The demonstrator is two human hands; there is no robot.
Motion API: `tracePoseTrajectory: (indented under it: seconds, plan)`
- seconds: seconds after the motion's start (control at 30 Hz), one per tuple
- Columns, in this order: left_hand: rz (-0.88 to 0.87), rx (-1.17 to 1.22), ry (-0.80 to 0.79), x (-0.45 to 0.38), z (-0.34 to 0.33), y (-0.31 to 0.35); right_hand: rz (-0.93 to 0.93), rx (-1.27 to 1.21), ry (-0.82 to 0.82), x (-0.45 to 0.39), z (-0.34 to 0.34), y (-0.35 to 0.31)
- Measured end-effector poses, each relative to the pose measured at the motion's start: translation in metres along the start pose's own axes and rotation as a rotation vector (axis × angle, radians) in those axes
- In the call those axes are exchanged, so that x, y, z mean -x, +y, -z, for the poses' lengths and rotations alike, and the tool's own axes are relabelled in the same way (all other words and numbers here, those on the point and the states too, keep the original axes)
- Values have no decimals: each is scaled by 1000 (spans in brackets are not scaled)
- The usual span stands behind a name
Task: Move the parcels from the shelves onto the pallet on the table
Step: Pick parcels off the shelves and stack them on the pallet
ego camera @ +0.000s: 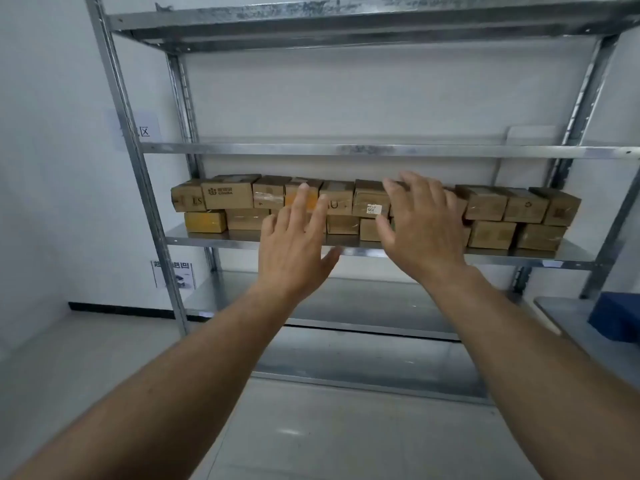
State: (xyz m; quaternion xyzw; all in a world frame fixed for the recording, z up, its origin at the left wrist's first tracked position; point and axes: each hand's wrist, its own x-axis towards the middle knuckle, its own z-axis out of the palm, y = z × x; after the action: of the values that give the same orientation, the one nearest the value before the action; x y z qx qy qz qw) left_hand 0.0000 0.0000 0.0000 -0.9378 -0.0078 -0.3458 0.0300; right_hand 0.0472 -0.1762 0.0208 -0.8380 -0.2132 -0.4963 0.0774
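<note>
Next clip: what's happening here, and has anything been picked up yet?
A person reaches both bare hands toward a metal shelf rack holding two stacked rows of small cardboard parcels. The left hand and right hand are open with fingers spread, in front of the middle of the rows; neither has a grip on a parcel yet. Nothing looks picked up. A blue object sits on a grey surface at the right edge.

Matt brown cardboard parcels (227, 196), dull galvanised metal shelf (194, 239)
</note>
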Motion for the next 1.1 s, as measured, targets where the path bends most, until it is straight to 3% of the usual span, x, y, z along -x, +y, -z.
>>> tracePoseTrajectory:
  seconds: [0.1,0.43,1.1]
  plan:
    - [31,18,6,1,-11,-14,62,-22,29,-1,-17,-9]
    - [236,99,-71,3,-76,-111,68,-109,-214,-11,-115,-73]
    - [375,196,-150,-58,-203,-394,40,-176,-470,-126,-340,-305]
